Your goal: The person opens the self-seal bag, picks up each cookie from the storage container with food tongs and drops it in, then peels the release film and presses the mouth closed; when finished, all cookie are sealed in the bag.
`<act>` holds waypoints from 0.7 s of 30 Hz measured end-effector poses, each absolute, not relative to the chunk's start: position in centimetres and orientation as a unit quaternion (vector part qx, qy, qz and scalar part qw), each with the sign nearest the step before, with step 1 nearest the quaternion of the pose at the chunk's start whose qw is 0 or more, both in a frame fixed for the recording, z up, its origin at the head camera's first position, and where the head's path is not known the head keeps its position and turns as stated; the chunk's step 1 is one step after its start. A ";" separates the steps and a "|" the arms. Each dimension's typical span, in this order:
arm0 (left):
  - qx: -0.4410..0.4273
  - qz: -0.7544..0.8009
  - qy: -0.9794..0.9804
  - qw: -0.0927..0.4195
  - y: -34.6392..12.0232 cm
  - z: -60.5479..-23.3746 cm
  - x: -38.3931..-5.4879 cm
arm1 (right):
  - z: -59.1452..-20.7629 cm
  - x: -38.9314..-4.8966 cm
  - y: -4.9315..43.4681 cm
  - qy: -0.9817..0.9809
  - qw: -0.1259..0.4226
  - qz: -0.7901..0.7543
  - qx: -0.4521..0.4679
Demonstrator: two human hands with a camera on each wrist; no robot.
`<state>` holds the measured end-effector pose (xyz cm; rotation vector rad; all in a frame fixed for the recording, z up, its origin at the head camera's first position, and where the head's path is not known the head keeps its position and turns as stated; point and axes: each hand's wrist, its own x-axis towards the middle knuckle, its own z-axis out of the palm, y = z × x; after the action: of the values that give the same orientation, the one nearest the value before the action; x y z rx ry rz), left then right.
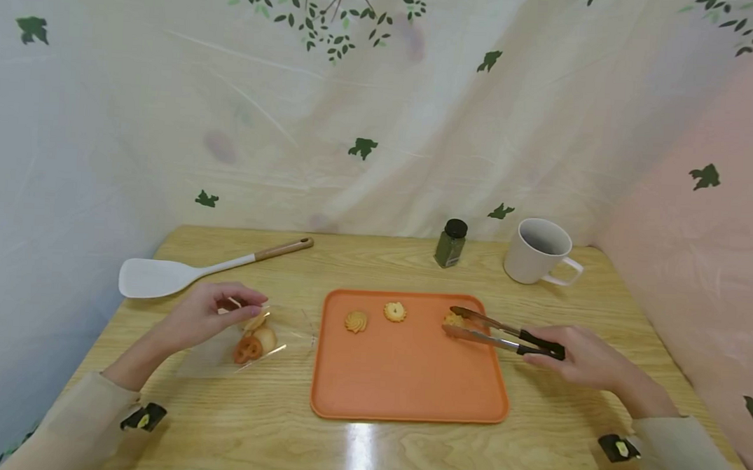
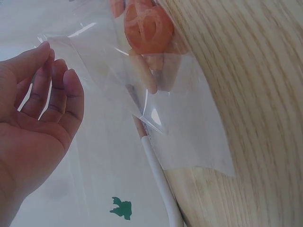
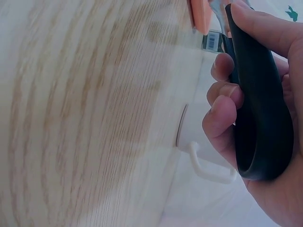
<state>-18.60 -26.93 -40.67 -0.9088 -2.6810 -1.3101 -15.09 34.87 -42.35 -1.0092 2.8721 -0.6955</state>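
My left hand (image 1: pixel 204 316) pinches the upper edge of a clear plastic bag (image 2: pixel 194 123) between thumb and fingertips. Inside the bag lie a brown pretzel-shaped cookie (image 1: pixel 248 350) and paler cookies (image 1: pixel 266 339). My right hand (image 1: pixel 576 356) grips the black handle (image 3: pixel 259 90) of metal tongs (image 1: pixel 487 339). The tong tips lie on either side of a golden cookie (image 1: pixel 453 320) at the right of the orange tray (image 1: pixel 408 376), partly covering it. A swirled cookie (image 1: pixel 356 322) and a ring-shaped cookie (image 1: pixel 395 311) sit along the tray's far side.
Behind my left hand lies a white spatula (image 1: pixel 160 277) with a wooden handle. A dark-capped spice jar (image 1: pixel 450 245) and a white mug (image 1: pixel 533 252) stand beyond the tray at the back right. Patterned cloth (image 1: pixel 353 192) hangs around the wooden table (image 1: pixel 248 433).
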 end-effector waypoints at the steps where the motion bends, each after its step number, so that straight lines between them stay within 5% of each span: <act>1: -0.292 -0.420 -0.859 0.012 -26.9 -40.7 -18.6 | -42.4 -15.1 34.8 0.919 0.008 -0.224 -0.324; 21: -0.301 -0.420 -0.856 0.008 -26.9 -40.9 -18.8 | -39.9 -16.9 28.2 0.895 0.048 -0.230 -0.378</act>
<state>-18.78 -26.85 -40.85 -0.9398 -2.6763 -1.3113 -16.93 28.23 -39.93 -1.1530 2.7294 -0.7021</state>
